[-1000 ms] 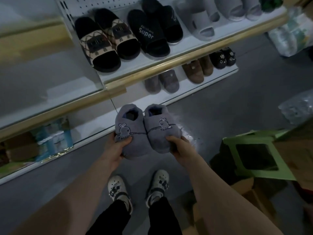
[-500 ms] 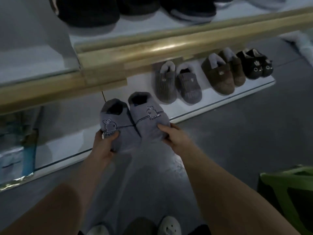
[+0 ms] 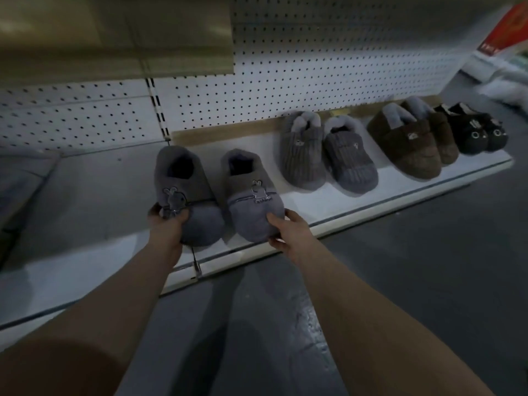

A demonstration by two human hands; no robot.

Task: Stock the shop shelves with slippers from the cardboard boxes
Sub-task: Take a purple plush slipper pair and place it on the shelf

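Step in hand: placing grey rabbit slippers (image 3: 220, 195) on bottom shelf (image 3: 371, 201), left of corduroy pair (image 3: 328, 155); left hand (image 3: 168, 224) and right hand (image 3: 285, 230) each grasp one toe; next likely set soles flat, release, align row

Left hand (image 3: 167, 225) grips the toe of one grey slipper (image 3: 185, 192); right hand (image 3: 288, 232) grips the toe of the other (image 3: 251, 201), both over the bottom shelf (image 3: 371, 195). Grey ribbed (image 3: 325, 155), brown (image 3: 411, 141) and black pairs (image 3: 477, 132) sit to the right.
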